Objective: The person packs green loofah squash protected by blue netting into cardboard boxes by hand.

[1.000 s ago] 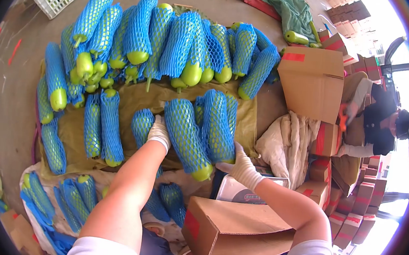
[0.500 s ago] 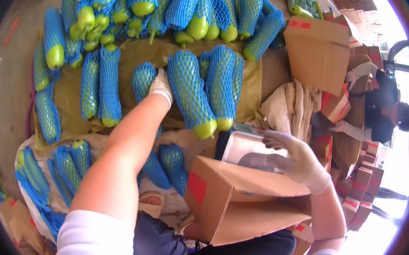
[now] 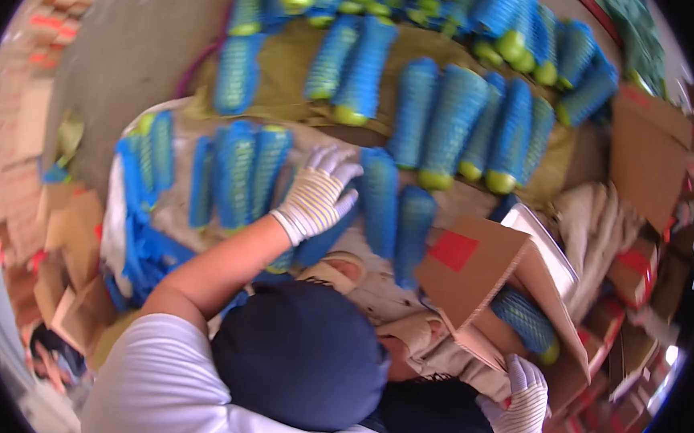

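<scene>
My left hand (image 3: 316,194), in a striped white glove, lies over the upper end of a green gourd in a blue net sleeve (image 3: 328,238). Its fingers are stretched out with the thumb apart. Two more netted gourds lie just right of it, one of them a nearby gourd (image 3: 378,202). My right hand (image 3: 520,410), gloved alike, is closed on the near edge of an open cardboard box (image 3: 463,265) tilted on its side. Inside that box a netted gourd (image 3: 523,317) shows, its green end toward me.
More netted gourds (image 3: 454,127) lie in rows on an olive cloth (image 3: 283,91) and a pale sheet (image 3: 185,117). A metal tray (image 3: 550,243) stands behind the box. Another carton (image 3: 649,153) is at right, stacked boxes (image 3: 16,121) at left. Someone (image 3: 55,361) is at lower left.
My left hand has come back from the farther gourds to the nearer row. My right hand has dropped from above the box to its near edge. The view has swung left; the box interior now shows.
</scene>
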Demonstrator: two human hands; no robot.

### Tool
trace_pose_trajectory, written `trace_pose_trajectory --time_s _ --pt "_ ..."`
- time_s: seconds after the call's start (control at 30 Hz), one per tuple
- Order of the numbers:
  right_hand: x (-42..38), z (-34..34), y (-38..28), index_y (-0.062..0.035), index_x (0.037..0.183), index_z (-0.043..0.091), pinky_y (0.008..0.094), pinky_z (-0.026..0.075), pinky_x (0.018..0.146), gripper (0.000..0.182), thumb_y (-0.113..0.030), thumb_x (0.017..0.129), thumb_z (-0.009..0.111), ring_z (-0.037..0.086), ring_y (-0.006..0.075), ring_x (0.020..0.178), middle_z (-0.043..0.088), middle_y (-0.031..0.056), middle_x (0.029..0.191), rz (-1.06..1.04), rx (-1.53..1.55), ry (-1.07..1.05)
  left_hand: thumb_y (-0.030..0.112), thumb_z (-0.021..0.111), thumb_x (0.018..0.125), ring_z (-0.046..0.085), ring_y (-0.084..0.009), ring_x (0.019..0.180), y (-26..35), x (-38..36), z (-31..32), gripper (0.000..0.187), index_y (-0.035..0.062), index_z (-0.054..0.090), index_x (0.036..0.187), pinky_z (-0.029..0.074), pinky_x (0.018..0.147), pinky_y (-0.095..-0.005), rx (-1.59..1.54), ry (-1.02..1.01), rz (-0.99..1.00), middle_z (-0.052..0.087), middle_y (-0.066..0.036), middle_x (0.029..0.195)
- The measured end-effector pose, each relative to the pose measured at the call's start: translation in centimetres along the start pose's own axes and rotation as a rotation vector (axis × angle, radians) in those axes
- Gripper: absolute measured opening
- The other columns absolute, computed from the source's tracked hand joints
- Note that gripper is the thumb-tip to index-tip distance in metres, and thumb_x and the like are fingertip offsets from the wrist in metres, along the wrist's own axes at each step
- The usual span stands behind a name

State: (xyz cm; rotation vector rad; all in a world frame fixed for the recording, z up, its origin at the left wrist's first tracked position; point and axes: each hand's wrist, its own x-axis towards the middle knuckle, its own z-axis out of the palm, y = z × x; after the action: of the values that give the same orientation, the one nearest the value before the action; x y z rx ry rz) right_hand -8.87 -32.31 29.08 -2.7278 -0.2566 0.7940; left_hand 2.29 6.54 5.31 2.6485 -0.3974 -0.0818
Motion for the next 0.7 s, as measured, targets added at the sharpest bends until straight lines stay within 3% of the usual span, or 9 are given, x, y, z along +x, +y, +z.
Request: trace_pose_trajectory --time_s 0.1,0.27,0.33,0.4,0.43,0.47,0.6,0.67,0.7 --pt "-0.4 2.8 2.2 0.0000 0.107 0.063 0.0424 0.050 0.075 0.028 -0.003 0.080 0.057 0.064 0.0370 0.081 0.066 0.0211 0.087 0.123 -0.059 0.145 0.022 0.070 0.075 0.045 -0.0369 0.120 -2.6 -6.7 -1.7 0.045 0.0126 0.056 0.117 0.034 0.105 -0.0494 0.008 0.174 -0.218 0.050 -0.016 0.127" --pt "-1.8 4.0 4.0 0.0024 0.107 0.063 0.0375 0.051 0.074 0.025 -0.003 0.083 0.056 0.066 0.0334 0.077 0.066 0.0215 0.086 0.182 0.006 0.262 0.026 0.069 0.078 0.051 -0.0392 0.112 -12.4 -16.5 -2.3 0.052 0.0075 0.052 0.124 0.039 0.099 -0.0449 0.053 0.493 -0.825 0.055 -0.022 0.121" --pt "-1.4 4.0 3.5 0.0031 0.108 0.062 0.0362 0.051 0.073 0.025 -0.002 0.084 0.055 0.066 0.0325 0.077 0.065 0.0221 0.084 0.049 -0.028 0.180 0.033 0.067 0.082 0.052 -0.0406 0.114 -15.7 -18.6 -3.8 0.057 0.0061 0.049 0.129 0.041 0.099 -0.0439 -0.036 0.464 -1.130 0.055 -0.024 0.124" --pt "-1.1 2.4 1.8 0.0040 0.111 0.061 0.0347 0.051 0.077 0.025 -0.001 0.087 0.053 0.066 0.0283 0.083 0.066 0.0204 0.090 0.097 -0.035 0.087 0.038 0.066 0.084 0.052 -0.0405 0.117 -18.3 -20.2 -4.7 0.061 0.0051 0.047 0.132 0.041 0.100 -0.0437 0.058 0.322 -1.275 0.054 -0.024 0.129" --pt "-0.6 0.9 0.1 0.0032 0.114 0.061 0.0332 0.050 0.081 0.028 -0.010 0.090 0.057 0.066 0.0277 0.090 0.067 0.0194 0.101 0.101 -0.105 0.060 0.039 0.065 0.085 0.053 -0.0394 0.118 -20.2 -20.6 -4.8 0.061 0.0047 0.047 0.133 0.041 0.100 -0.0422 -0.012 0.263 -1.394 0.056 -0.023 0.126" --pt "-0.3 -0.1 -1.1 0.0023 0.118 0.061 0.0318 0.050 0.086 0.033 -0.019 0.092 0.061 0.065 0.0272 0.098 0.067 0.0183 0.111 0.109 -0.176 0.029 0.039 0.065 0.085 0.053 -0.0394 0.118 -21.6 -21.1 -4.5 0.061 0.0047 0.047 0.133 0.041 0.100 -0.0422 -0.020 0.260 -1.400 0.056 -0.023 0.126" --pt "1.1 -1.5 -3.6 0.0051 0.118 0.060 0.0314 0.050 0.086 0.031 -0.009 0.090 0.060 0.065 0.0230 0.097 0.068 0.0147 0.107 0.308 0.301 0.217 0.037 0.056 0.091 0.058 -0.0393 0.109 -25.0 -22.3 -4.0 0.044 0.0026 0.060 0.117 0.044 0.094 -0.0416 -0.244 0.299 -1.337 0.063 -0.024 0.113" --pt "1.3 -2.1 -3.0 0.0064 0.119 0.059 0.0317 0.050 0.086 0.032 -0.008 0.090 0.061 0.064 0.0225 0.098 0.067 0.0153 0.111 0.297 0.176 0.222 0.031 0.052 0.093 0.061 -0.0384 0.102 -25.9 -22.5 -4.6 0.035 0.0024 0.063 0.109 0.046 0.090 -0.0418 0.069 0.515 -1.306 0.064 -0.024 0.108" --pt "1.2 -1.8 -2.4 0.0058 0.120 0.059 0.0321 0.050 0.087 0.032 -0.009 0.091 0.060 0.064 0.0227 0.098 0.067 0.0156 0.111 0.284 0.285 0.291 0.027 0.051 0.092 0.062 -0.0370 0.100 -28.5 -24.0 -4.0 0.032 0.0028 0.063 0.109 0.046 0.089 -0.0412 0.088 0.634 -1.278 0.065 -0.023 0.107"
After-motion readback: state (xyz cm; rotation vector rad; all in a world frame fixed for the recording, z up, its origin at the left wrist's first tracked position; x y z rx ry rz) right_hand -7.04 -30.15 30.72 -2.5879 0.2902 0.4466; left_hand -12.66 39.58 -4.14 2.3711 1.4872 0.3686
